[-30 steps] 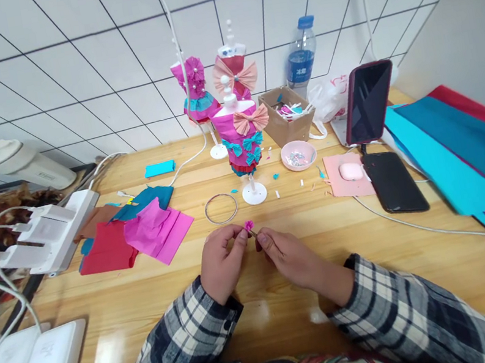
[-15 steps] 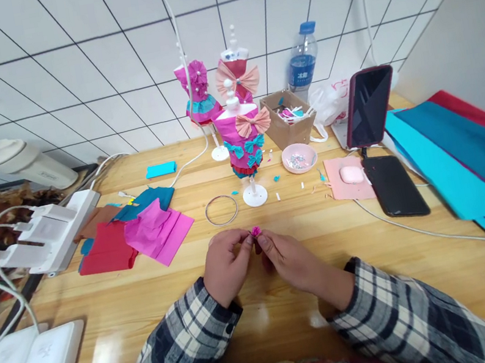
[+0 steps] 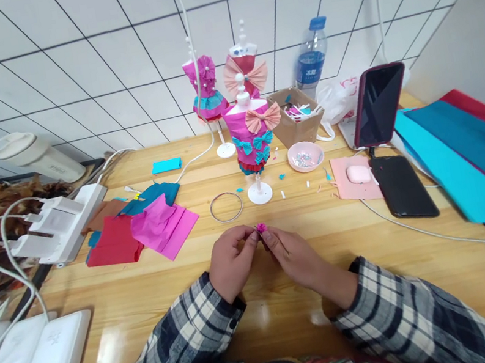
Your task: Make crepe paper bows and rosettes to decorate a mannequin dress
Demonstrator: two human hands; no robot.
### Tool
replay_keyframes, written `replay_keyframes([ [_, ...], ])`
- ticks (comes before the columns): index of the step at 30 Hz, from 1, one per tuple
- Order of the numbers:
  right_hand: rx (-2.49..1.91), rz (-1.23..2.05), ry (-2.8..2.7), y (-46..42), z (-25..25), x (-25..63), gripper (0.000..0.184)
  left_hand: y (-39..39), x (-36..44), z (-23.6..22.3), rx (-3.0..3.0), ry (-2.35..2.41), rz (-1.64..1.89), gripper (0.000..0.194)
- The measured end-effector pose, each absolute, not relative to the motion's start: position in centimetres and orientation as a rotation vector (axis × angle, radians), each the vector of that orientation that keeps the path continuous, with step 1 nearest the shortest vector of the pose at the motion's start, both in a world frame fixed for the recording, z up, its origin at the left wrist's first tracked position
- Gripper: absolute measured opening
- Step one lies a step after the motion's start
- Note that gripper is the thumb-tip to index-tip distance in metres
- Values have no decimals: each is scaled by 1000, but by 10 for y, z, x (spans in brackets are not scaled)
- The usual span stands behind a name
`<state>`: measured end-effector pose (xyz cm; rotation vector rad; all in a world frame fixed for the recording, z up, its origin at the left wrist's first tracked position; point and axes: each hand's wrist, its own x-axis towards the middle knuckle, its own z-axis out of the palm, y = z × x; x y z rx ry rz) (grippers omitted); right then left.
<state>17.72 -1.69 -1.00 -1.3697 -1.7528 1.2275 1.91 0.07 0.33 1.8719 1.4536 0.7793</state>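
Observation:
At the front middle of the table, my left hand (image 3: 236, 259) and my right hand (image 3: 296, 257) meet fingertip to fingertip. Between them is a small gathered magenta crepe-paper piece (image 3: 262, 227), its ruffled top showing above the right thumb. My right thumb and fingers pinch its base. A thin dark wire-like strand (image 3: 257, 229) pokes up at my left fingertips, which are pinched together; its lower part is hidden. Just beyond stands a mini dress form (image 3: 248, 123) in magenta with teal bows and a peach bow. A ring of silver wire (image 3: 226, 207) lies to its left.
Two more dressed forms stand behind, beside a cardboard box (image 3: 295, 120) of scraps and a pink bowl (image 3: 306, 156) of beads. Folded crepe paper (image 3: 166, 225) lies left, near a power strip (image 3: 75, 225). Phones (image 3: 404, 186) and large teal sheets (image 3: 468, 168) are right.
The magenta piece has shifted from my left fingertips to my right ones, and my hands have drawn closer together. The whole view has swung slightly left.

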Motion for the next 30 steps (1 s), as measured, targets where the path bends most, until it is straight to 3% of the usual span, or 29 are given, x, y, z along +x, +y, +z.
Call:
replay_keyframes([
  [30, -1359, 1260, -1710, -18, -15, 177, 42, -1, 18, 1, 1842, 1437, 838, 20],
])
